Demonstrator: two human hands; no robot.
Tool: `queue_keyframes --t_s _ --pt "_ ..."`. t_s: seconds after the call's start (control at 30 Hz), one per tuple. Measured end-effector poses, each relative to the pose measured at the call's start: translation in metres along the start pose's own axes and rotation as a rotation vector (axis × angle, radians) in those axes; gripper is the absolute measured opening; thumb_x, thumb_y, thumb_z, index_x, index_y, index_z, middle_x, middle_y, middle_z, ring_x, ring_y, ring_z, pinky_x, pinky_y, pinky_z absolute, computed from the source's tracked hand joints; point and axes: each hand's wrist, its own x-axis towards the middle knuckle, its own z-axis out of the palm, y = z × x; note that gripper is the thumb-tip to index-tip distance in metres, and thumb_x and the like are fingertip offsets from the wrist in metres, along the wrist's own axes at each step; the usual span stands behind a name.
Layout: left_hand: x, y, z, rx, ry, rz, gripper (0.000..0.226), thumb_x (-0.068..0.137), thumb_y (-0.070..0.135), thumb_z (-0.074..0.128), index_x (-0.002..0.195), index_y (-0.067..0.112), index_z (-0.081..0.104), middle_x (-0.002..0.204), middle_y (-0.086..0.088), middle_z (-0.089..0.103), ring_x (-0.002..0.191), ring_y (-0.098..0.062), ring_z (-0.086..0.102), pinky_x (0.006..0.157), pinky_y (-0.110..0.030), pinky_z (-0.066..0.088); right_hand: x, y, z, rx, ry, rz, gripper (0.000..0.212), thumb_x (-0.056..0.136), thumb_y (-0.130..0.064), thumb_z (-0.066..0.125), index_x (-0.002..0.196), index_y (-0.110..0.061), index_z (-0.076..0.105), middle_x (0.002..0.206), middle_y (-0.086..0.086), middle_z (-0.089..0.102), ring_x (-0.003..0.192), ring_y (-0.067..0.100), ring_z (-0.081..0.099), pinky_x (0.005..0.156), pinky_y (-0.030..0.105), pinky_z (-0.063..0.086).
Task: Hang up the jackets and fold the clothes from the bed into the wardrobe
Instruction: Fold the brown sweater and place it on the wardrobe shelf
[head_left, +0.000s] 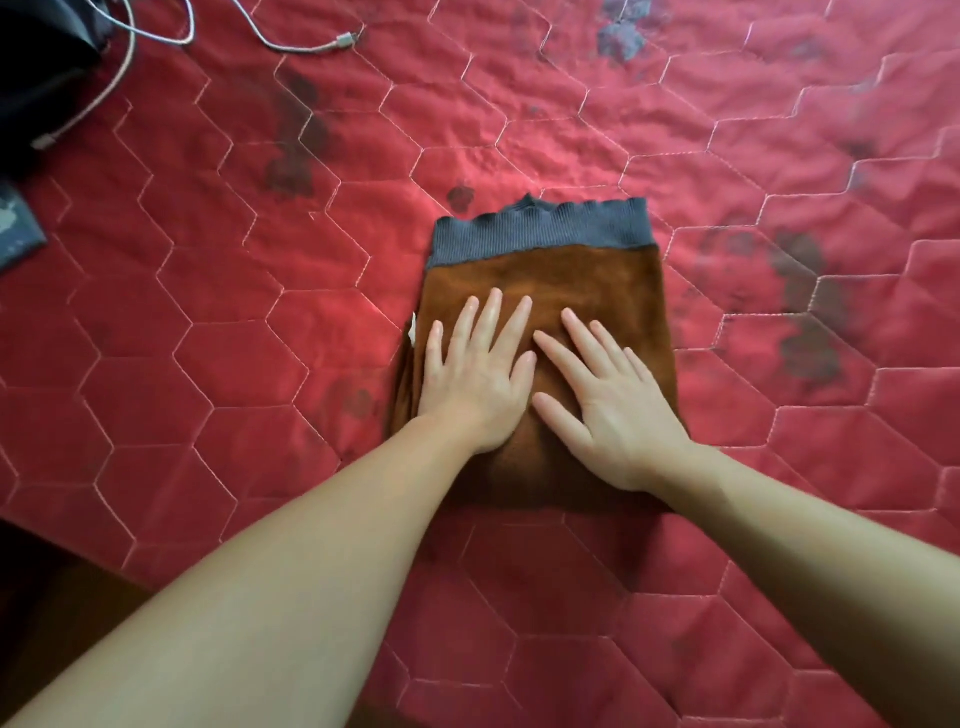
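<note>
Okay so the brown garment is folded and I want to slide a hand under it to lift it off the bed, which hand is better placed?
Probably the left hand. It lies flat near the left edge of the folded brown garment, its little finger almost at that edge. The right hand rests nearer the middle, farther from its side.

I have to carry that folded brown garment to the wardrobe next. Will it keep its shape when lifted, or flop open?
The folded brown garment is soft knit in layers, so it will probably sag and unfold if lifted by one edge. Both the left hand and right hand press it flat, suggesting it springs up. It looks light; the quilted bedspread seems smooth, so it may slide.
</note>
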Motion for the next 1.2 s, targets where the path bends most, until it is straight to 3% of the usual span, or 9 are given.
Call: queue_keyframes --t_s 0.17,0.27,0.37,0.43,0.6,0.73,0.83,1.07,1.2 --pt "-0.053 0.0 0.0 -0.022 0.043 0.101 0.056 0.101 0.04 0.022 0.156 0.035 0.008 0.164 0.011 -0.003 0.15 -0.011 -0.01 0.122 -0.041 -0.004 -0.036 -0.012 0.004 -0.128 0.069 -0.045 0.079 0.086 -0.068 0.026 0.154 -0.027 0.022 0.163 0.0 0.011 0.15 0.023 0.009 0.118 0.051 0.019" --pt "-0.096 -0.011 0.004 -0.023 -0.087 0.177 0.081 0.085 0.046 0.039 0.156 0.031 0.003 0.163 0.014 -0.009 0.149 -0.009 -0.016 0.123 -0.04 -0.002 -0.07 -0.007 0.014 -0.258 0.011 -0.125 0.101 0.071 -0.069 0.057 0.153 -0.021 0.025 0.16 0.007 0.022 0.148 0.027 0.019 0.114 0.054 0.027" --pt "-0.106 -0.009 0.009 0.212 -0.112 0.139 0.107 0.08 0.037 0.062 0.154 0.023 -0.014 0.162 0.008 -0.02 0.15 -0.018 -0.017 0.123 -0.042 0.002 -0.078 -0.008 0.018 -0.347 -0.008 -0.103 0.116 0.05 -0.046 0.083 0.15 -0.017 0.03 0.154 0.016 0.033 0.14 0.034 0.035 0.106 0.056 0.039" --pt "-0.1 0.0 0.013 0.316 -0.074 0.086 0.115 0.081 0.031 0.071 0.153 0.019 -0.019 0.163 0.003 -0.018 0.151 -0.023 -0.011 0.123 -0.044 0.008 -0.07 -0.015 0.017 -0.39 -0.03 -0.054 0.122 0.046 -0.038 0.087 0.15 -0.015 0.029 0.153 0.019 0.033 0.139 0.037 0.037 0.103 0.057 0.04" --pt "-0.079 0.004 0.019 0.347 -0.082 0.051 0.119 0.078 0.044 0.075 0.154 0.015 -0.012 0.164 -0.002 -0.005 0.151 -0.027 0.0 0.121 -0.049 0.013 -0.047 -0.028 0.014 -0.441 -0.083 0.003 0.114 0.071 -0.039 0.076 0.154 -0.02 0.001 0.158 0.018 0.013 0.144 0.039 0.02 0.107 0.056 0.033" --pt "-0.059 0.001 0.006 0.303 -0.071 0.139 0.101 0.077 0.042 0.074 0.154 0.015 0.015 0.159 -0.003 0.025 0.144 -0.028 0.026 0.116 -0.041 0.029 -0.023 -0.031 0.007 -0.438 -0.053 0.017 0.097 0.069 -0.04 0.072 0.149 -0.024 0.019 0.14 0.011 0.04 0.121 0.033 0.048 0.084 0.042 0.049" --pt "-0.041 0.001 -0.016 0.238 -0.048 0.157 0.064 0.076 0.042 0.07 0.131 0.023 0.044 0.128 0.003 0.057 0.115 -0.024 0.055 0.083 -0.036 0.047 -0.007 -0.033 -0.013 -0.356 -0.062 0.017 0.07 0.069 -0.041 0.068 0.132 -0.032 0.039 0.113 0.0 0.053 0.096 0.027 0.059 0.062 0.031 0.04" --pt "-0.008 0.014 -0.088 0.164 -0.305 0.084 0.034 0.063 0.04 0.075 0.088 0.022 0.06 0.085 0.001 0.063 0.08 -0.024 0.06 0.061 -0.028 0.043 0.036 -0.046 -0.082 -0.09 -0.447 0.147 0.042 0.056 -0.035 0.079 0.095 -0.034 0.063 0.089 -0.006 0.066 0.086 0.021 0.063 0.067 0.028 0.049" --pt "-0.03 0.015 -0.091 0.041 -0.673 0.057 0.024 0.06 0.03 0.077 0.074 0.018 0.061 0.073 0.001 0.063 0.07 -0.021 0.062 0.058 -0.028 0.049 0.012 -0.048 -0.073 0.039 -0.769 0.204 0.044 0.055 -0.03 0.084 0.096 -0.027 0.071 0.093 -0.004 0.073 0.086 0.02 0.069 0.079 0.033 0.057"
